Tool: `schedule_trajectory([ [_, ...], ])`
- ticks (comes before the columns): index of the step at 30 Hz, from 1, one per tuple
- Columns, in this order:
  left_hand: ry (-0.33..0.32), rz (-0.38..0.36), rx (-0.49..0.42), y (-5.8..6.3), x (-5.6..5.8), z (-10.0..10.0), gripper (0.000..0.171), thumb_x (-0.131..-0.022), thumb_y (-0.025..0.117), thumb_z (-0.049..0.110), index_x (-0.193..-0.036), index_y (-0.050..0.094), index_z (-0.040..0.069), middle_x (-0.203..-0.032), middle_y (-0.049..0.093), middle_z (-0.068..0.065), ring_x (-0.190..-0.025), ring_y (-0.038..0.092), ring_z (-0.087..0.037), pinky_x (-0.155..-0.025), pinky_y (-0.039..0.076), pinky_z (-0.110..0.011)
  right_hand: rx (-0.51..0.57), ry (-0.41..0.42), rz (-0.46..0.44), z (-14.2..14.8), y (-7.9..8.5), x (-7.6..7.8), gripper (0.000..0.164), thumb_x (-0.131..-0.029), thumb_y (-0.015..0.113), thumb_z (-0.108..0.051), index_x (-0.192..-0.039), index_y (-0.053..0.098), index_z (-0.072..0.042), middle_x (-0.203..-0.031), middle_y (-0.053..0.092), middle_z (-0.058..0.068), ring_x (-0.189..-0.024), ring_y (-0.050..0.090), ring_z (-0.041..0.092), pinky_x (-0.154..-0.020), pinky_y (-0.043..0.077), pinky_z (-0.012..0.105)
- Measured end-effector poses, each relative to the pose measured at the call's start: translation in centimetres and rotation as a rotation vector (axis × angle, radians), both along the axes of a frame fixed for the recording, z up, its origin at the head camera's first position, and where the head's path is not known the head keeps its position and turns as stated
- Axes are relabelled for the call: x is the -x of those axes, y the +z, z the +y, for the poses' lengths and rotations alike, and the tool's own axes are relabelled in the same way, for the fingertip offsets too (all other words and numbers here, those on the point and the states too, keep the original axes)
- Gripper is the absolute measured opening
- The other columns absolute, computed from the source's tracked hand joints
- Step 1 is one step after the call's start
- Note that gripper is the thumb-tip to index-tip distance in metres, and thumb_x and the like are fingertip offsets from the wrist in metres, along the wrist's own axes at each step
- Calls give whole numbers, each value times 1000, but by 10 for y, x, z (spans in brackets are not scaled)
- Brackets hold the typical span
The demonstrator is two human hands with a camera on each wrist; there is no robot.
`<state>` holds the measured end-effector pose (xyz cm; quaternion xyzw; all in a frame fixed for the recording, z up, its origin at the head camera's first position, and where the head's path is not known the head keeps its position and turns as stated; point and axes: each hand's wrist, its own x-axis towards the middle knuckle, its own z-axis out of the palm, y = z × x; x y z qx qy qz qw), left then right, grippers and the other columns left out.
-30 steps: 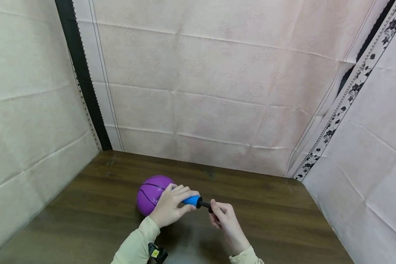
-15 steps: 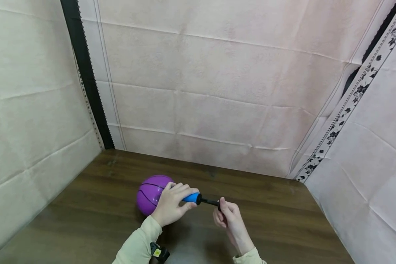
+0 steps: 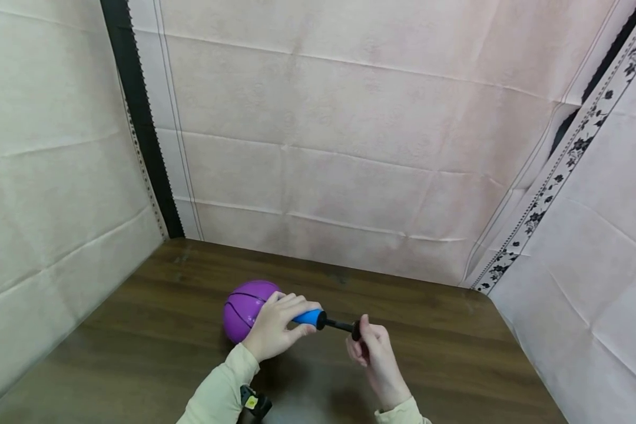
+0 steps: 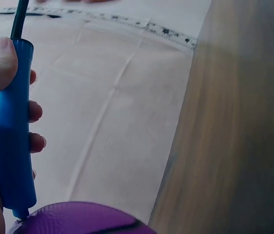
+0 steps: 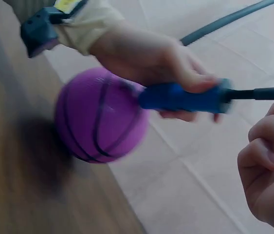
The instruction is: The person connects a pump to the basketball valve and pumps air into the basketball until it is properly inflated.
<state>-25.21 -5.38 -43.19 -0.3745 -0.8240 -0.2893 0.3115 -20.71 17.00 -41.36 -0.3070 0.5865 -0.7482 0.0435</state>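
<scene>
A purple ball [image 3: 244,309] with black lines, like a small basketball, is on the wooden table at the left of both hands. My left hand [image 3: 275,330] wraps round the blue barrel of a hand pump [image 3: 310,318], its thumb along the near side. In the left wrist view the lower end of the pump [image 4: 12,146] meets the top of the ball [image 4: 83,219]. My right hand [image 3: 373,353] grips the black handle at the end of the pump's rod, fingers curled. A length of dark rod shows between barrel and handle.
The brown wooden table [image 3: 456,353] lies under everything. Pale creased cloth walls [image 3: 318,129] enclose its back and both sides. A dark wrist device [image 3: 255,403] sits on the left sleeve.
My right hand has moved right, drawing the pump's rod further out of the barrel. My left hand and the ball stay nearly where they were.
</scene>
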Motion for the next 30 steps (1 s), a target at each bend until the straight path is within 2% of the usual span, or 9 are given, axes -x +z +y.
schedule_trajectory([
  [3,33,31,-21,0,3,-6,38,-93,50,54,-114,65,26,-99,68,11,-86,58,-6,-86,42,-36,38,30,82,5,5,0,59,-108,17,-26,-56,31,-3,-47,21,11,-40,15,25,-40,11,38],
  [7,45,40,-18,0,4,-10,36,-92,55,52,-115,65,27,-98,68,11,-84,56,-4,-86,42,-36,49,42,100,6,5,2,57,-109,19,-22,-56,32,-5,-46,21,11,-39,15,24,-39,13,35],
  [9,59,41,-13,-1,3,-9,34,-91,57,51,-114,65,27,-97,68,12,-85,56,-5,-86,42,-37,58,28,75,5,1,3,56,-108,22,-22,-56,30,-4,-46,20,10,-40,14,25,-40,12,35],
  [13,104,57,26,-3,1,-2,36,-91,54,54,-112,66,27,-96,68,12,-85,57,-6,-85,43,-37,48,-15,-34,-3,-11,5,57,-108,24,-28,-59,26,0,-45,25,1,-42,14,27,-43,9,39],
  [16,113,70,64,-6,-1,5,37,-92,53,56,-111,67,27,-95,67,12,-86,57,-6,-85,42,-37,6,-40,-132,-11,-21,6,58,-107,25,-33,-62,26,2,-45,33,-8,-41,21,18,-45,10,39],
  [20,96,61,79,-5,-3,12,34,-90,58,53,-112,67,28,-96,68,12,-86,58,-6,-86,42,-36,-44,-65,-203,-17,-27,7,59,-106,27,-38,-65,27,4,-47,38,-12,-42,32,4,-46,11,38],
  [26,48,4,72,-1,-4,9,32,-89,63,48,-114,66,28,-99,69,11,-90,60,-6,-87,43,-35,-58,-98,-208,-14,-20,5,55,-107,33,-33,-64,30,2,-48,37,-11,-44,30,5,-47,12,35],
  [30,40,-12,28,0,-2,4,32,-89,63,47,-114,65,28,-100,69,11,-90,61,-7,-87,44,-36,92,-60,-125,-7,-10,2,55,-108,27,-28,-60,28,-3,-46,29,-6,-42,19,15,-47,8,38],
])
